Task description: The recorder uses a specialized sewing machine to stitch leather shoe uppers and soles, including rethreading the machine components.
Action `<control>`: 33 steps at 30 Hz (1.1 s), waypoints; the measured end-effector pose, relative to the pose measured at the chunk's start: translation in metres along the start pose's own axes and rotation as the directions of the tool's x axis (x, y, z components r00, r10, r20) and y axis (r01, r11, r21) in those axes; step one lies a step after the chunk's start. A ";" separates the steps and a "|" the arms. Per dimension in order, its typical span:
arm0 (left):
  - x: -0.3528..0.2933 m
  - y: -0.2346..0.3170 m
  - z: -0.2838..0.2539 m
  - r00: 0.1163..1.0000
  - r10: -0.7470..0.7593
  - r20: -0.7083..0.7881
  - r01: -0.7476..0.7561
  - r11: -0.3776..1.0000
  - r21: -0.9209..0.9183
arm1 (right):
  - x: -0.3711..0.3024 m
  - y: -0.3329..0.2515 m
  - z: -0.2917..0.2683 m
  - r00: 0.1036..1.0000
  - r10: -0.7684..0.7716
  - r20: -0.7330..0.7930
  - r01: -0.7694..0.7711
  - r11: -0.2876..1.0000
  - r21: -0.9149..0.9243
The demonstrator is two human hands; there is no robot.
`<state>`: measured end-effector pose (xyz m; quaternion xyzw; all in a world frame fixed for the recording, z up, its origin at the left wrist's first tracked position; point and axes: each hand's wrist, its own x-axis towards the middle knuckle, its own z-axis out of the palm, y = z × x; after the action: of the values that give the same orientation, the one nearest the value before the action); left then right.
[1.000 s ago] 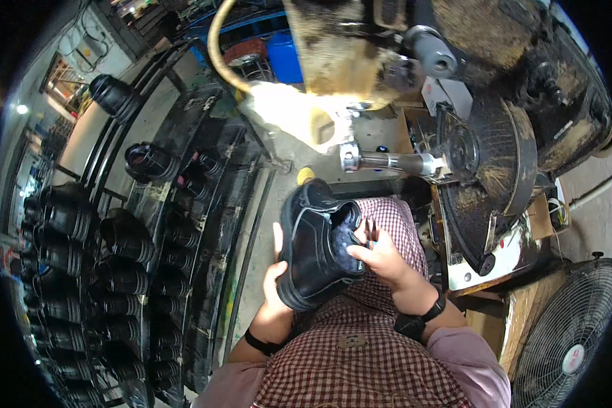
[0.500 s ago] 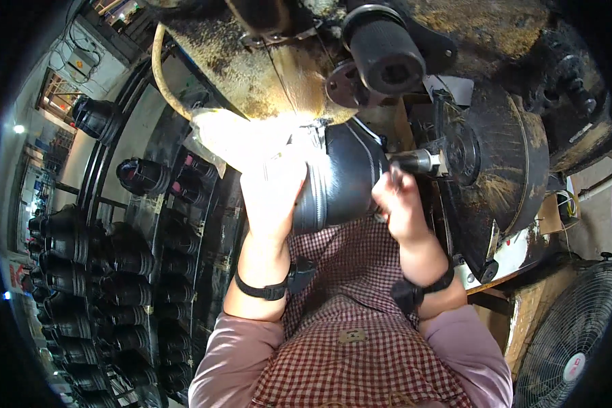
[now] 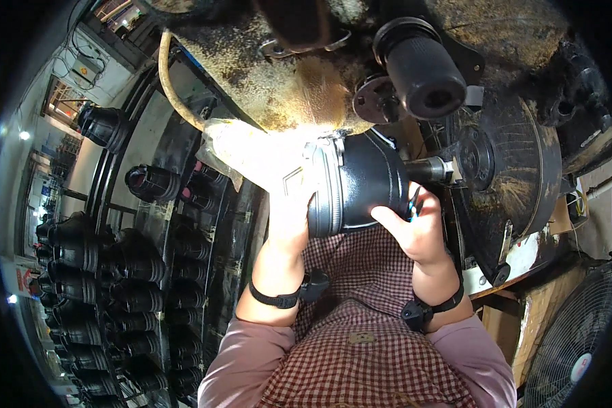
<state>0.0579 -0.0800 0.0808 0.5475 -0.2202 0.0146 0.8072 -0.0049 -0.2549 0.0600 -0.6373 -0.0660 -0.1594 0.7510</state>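
Head view: a black boot (image 3: 357,183) was held raised between both hands, its toe pressed toward the steel spindle (image 3: 430,168) of a grimy buffing machine (image 3: 510,163). The left hand (image 3: 285,204), partly washed out by a bright lamp glare, was wrapped around the boot's zipped shaft, fingers closed on it. The right hand (image 3: 415,231) was clamped on the boot's sole side, fingers curled around its edge. Black straps were worn on both wrists, above pink sleeves and a checked apron (image 3: 367,340).

Signs and labels: a small red-and-white sign (image 3: 22,277) was seen at the far left edge, and a round red-and-white label (image 3: 578,366) at the hub of a floor fan (image 3: 578,340), lower right. A brown cardboard box (image 3: 503,326) was placed beside the fan.

Surroundings: a black tiered rack (image 3: 115,272) loaded with rows of black boots was ranged along the left. A dust-crusted housing (image 3: 285,88) and a black cylindrical motor (image 3: 421,68) were mounted overhead.
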 end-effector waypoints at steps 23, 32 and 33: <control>-0.015 -0.017 -0.014 0.969 -0.212 0.127 0.185 0.963 0.194 | 0.009 -0.002 -0.014 0.998 -0.050 -0.035 0.046 0.992 -0.116; -0.040 -0.025 -0.005 0.998 -0.035 0.045 0.017 0.938 0.347 | 0.009 -0.010 -0.021 0.989 -0.150 -0.004 0.143 0.948 -0.283; -0.045 -0.021 -0.003 0.987 -0.160 0.013 0.149 0.944 0.296 | 0.011 -0.010 -0.022 0.987 -0.158 -0.022 0.130 0.880 -0.457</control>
<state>0.0233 -0.0760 0.0452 0.6770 -0.1868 -0.0262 0.7114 -0.0004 -0.2791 0.0689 -0.7834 -0.0520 -0.2447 0.5689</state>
